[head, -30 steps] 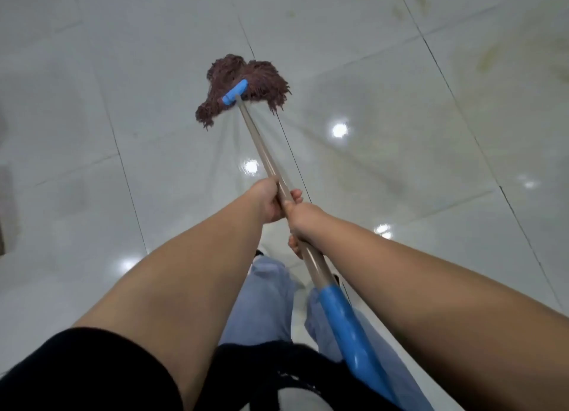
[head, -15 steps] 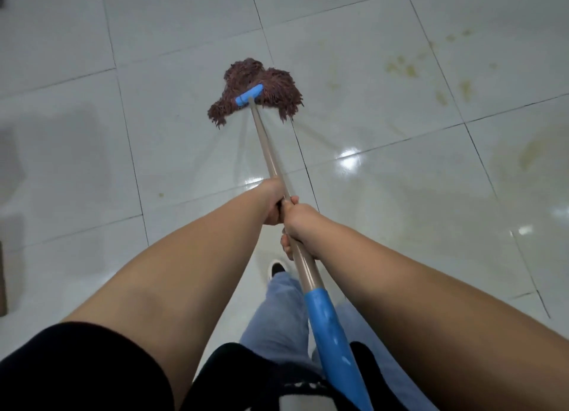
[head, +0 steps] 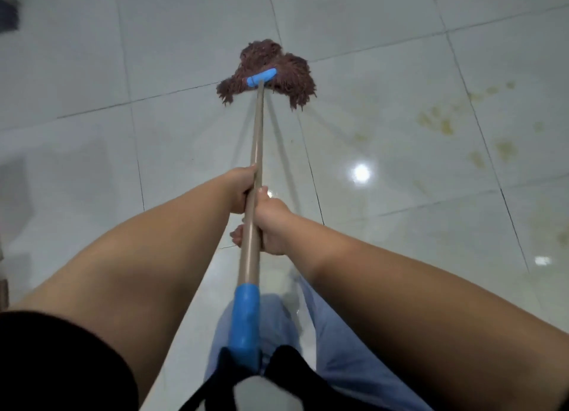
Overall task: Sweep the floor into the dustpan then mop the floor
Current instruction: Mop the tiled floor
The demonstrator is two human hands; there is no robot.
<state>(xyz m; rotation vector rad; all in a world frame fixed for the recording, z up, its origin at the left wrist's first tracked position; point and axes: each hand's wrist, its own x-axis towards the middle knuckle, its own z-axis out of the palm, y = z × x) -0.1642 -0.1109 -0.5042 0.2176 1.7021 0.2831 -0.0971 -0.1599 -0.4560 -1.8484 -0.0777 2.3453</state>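
Head view: since half a second ago, mop head (head: 267, 73) swung rightward across a tile seam, nearer the yellowish stains (head: 443, 124). Left hand (head: 241, 189) and right hand (head: 271, 222) both wrapped around the tan handle (head: 256, 152), fingers curled tight. Brown, shaggy strands flat on the glossy floor (head: 184, 41), blue clamp on top.

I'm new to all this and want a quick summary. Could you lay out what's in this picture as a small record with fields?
activity: mopping a tiled floor
tool: mop with brown string mop head, blue clamp, tan pole, blue sleeve near the body
left hand: grips the pole, farther along it
right hand: grips the pole, just behind the left
mop head position: flat on the floor, ahead of the person
floor: glossy pale tiles, light reflections
dirt: yellowish stains to the right of the mop head
dustpan: not in view
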